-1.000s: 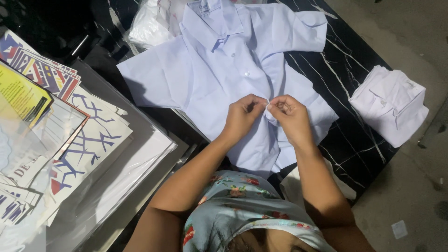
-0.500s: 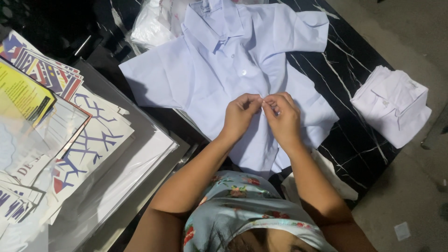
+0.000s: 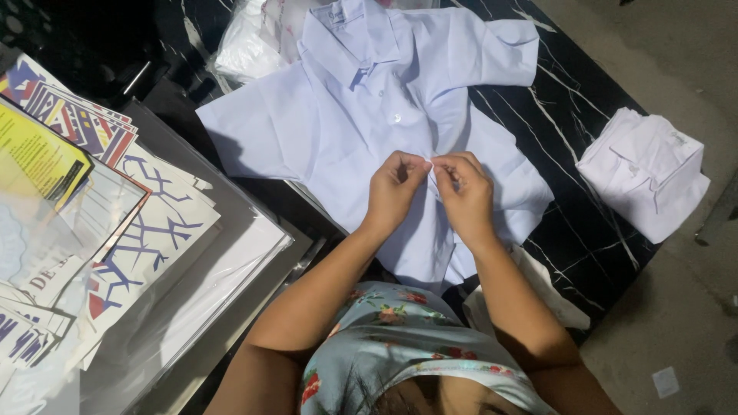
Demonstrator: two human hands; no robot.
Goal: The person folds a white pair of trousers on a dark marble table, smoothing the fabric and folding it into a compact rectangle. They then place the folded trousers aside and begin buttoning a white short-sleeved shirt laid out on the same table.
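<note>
- A pale blue short-sleeved shirt is lying spread out, front up, on a black marble-patterned table, its collar pointing away from you and its hem hanging over the near edge toward your body.
- Your left hand and your right hand are meeting at the shirt's front opening, below a small white button that is showing on the chest.
- Each hand's grip is closing narrow, thumb and fingertips pinching the shirt's front edge; the two grips are touching each other, and what lies between the fingers is too small to make out.
- Both sleeves are lying flat, spreading out to either side of the shirt.
- A folded white shirt is sitting on the table to your right, well apart from your hands.
- A clear plastic bag is lying just beyond the shirt's left shoulder.
- A stack of printed sheets with blue, red and yellow patterns is resting to your left under clear film.
- You are wearing a light floral garment, showing at the bottom of the view.
</note>
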